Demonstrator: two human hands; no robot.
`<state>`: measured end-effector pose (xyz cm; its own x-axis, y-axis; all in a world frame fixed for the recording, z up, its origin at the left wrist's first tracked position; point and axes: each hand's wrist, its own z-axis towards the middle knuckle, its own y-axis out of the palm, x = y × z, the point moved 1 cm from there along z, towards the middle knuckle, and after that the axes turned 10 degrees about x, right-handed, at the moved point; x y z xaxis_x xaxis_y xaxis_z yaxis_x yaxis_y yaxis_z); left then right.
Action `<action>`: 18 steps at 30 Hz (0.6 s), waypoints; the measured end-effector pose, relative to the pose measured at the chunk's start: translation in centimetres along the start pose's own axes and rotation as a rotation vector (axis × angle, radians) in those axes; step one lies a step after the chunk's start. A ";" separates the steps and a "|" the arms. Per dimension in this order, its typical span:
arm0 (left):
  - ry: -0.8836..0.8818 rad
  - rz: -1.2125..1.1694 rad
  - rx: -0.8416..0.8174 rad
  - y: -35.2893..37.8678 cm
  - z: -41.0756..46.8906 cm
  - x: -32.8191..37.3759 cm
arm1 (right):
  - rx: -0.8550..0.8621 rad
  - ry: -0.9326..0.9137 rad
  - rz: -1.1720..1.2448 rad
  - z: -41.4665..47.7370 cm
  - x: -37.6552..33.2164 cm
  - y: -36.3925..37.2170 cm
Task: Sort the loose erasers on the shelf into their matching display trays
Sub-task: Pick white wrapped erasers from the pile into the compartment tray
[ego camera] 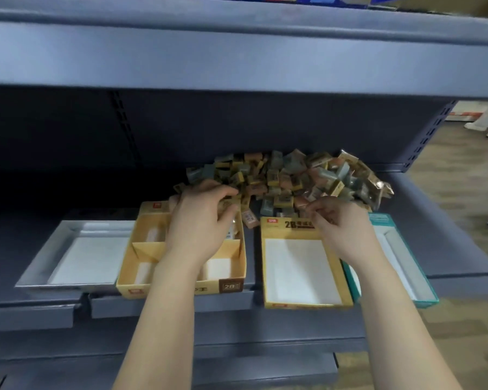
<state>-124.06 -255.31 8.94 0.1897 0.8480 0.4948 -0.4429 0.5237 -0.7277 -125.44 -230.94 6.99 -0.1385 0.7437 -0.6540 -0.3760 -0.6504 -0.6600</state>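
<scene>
A heap of small wrapped erasers (288, 175) in yellow, grey and tan lies at the back of the grey shelf (448, 220). Four trays stand in a row at the front: a silver tray (40, 266), a yellow tray with dividers (141, 249), a yellow tray printed 2B (290, 224) and a teal tray (423, 280). My left hand (200, 223) reaches over the divided tray to the heap's front left edge, fingers and thumb closed around a tan eraser (226, 204). My right hand (341, 223) hovers over the back of the 2B tray, fingertips pinched together; anything between them is hidden.
One loose eraser (250, 219) lies between the two yellow trays. A crinkled clear bag (378, 187) sits at the heap's right end. The upper shelf's thick edge (237, 60) hangs low over the heap. Wooden floor and white boxes (485, 128) show at the right.
</scene>
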 end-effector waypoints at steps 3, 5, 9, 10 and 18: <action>-0.002 -0.002 -0.028 1.3 0.5 2.0 | -0.005 0.013 -0.017 1.3 2.1 -1.6; -0.014 -0.006 -0.042 2.1 0.7 3.4 | 0.005 0.023 -0.031 2.1 3.4 -3.0; -0.019 -0.008 -0.064 4.2 0.9 6.1 | 0.015 0.042 -0.089 4.1 6.3 -5.5; -0.013 -0.020 -0.069 4.8 0.9 6.8 | 0.018 0.046 -0.110 4.7 7.2 -6.0; -0.027 -0.041 -0.065 8.3 0.5 10.5 | 0.056 0.020 -0.368 9.2 14.5 -7.5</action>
<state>-126.18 -242.14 8.35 0.1820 0.8239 0.5367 -0.3773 0.5625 -0.7357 -133.04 -213.88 5.88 0.0325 0.9227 -0.3842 -0.4466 -0.3305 -0.8315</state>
